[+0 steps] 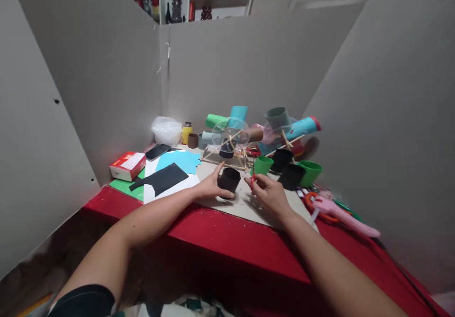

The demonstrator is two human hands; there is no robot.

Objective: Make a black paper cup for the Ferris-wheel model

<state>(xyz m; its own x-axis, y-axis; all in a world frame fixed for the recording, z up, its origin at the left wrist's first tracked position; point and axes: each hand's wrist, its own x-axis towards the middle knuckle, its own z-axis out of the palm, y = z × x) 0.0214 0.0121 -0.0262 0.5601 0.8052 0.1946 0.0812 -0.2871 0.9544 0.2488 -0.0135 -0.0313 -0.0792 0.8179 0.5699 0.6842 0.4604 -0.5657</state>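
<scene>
My left hand [213, 185] curls around a black paper cup [230, 180] standing on the pale work board, one finger along its near base. In my right hand [272, 194] is a small pair of red-handled scissors [252, 180], blades pointing up and away. Just behind the scissors is a green cup [263, 165]. More black cups [292, 177] and another green cup [311, 172] stand to the right. Beyond my hands is a wheel-like model [231, 134] of wooden sticks, clear discs and coloured tubes.
At left lie cut black paper [168, 178], blue paper [181, 160], a phone [158, 152] and a red-and-white box [128, 165]. A pink glue gun [344, 215] rests at right beside orange-handled scissors [327, 217]. Walls enclose the red table [231, 231].
</scene>
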